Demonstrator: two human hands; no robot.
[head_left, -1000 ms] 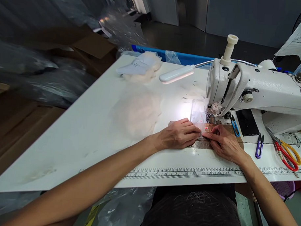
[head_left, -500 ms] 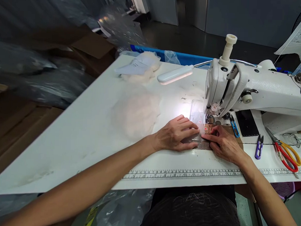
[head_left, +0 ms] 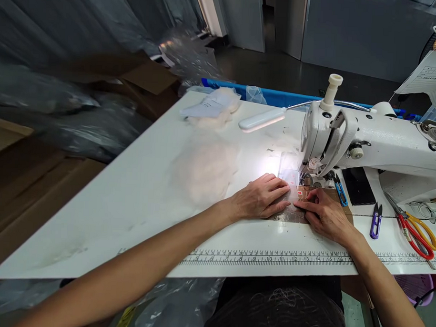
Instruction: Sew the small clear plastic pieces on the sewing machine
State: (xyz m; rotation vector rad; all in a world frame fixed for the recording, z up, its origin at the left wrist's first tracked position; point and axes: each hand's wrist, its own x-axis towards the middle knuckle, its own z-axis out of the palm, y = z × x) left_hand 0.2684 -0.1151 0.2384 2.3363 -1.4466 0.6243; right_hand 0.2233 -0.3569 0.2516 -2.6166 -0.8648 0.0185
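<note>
A small piece of sheer pale fabric (head_left: 292,178) lies at the needle end of the white sewing machine (head_left: 394,136). My left hand (head_left: 265,196) rests flat at its left side, fingers stretched out toward it. From the right, my right hand (head_left: 325,215) has its fingers bent together at the fabric's near edge, in front of the presser foot. What sits between those fingertips is mostly hidden. Beneath both hands is a metal and brown bed plate (head_left: 293,216). A small red mark shows beside the right fingertips.
Right of the hands lie blue thread snips (head_left: 340,190), a black phone (head_left: 359,186), purple snips (head_left: 375,221) and red-and-yellow scissors (head_left: 416,232). A lamp (head_left: 262,119) hangs over the table. Pale fabric piles (head_left: 205,170) sit left. A printed ruler (head_left: 268,258) runs along the front edge.
The camera view has shifted, so everything appears lower and slightly right. My left thumb has drawn closer to its fingers. My right hand stays at the fabric.
</note>
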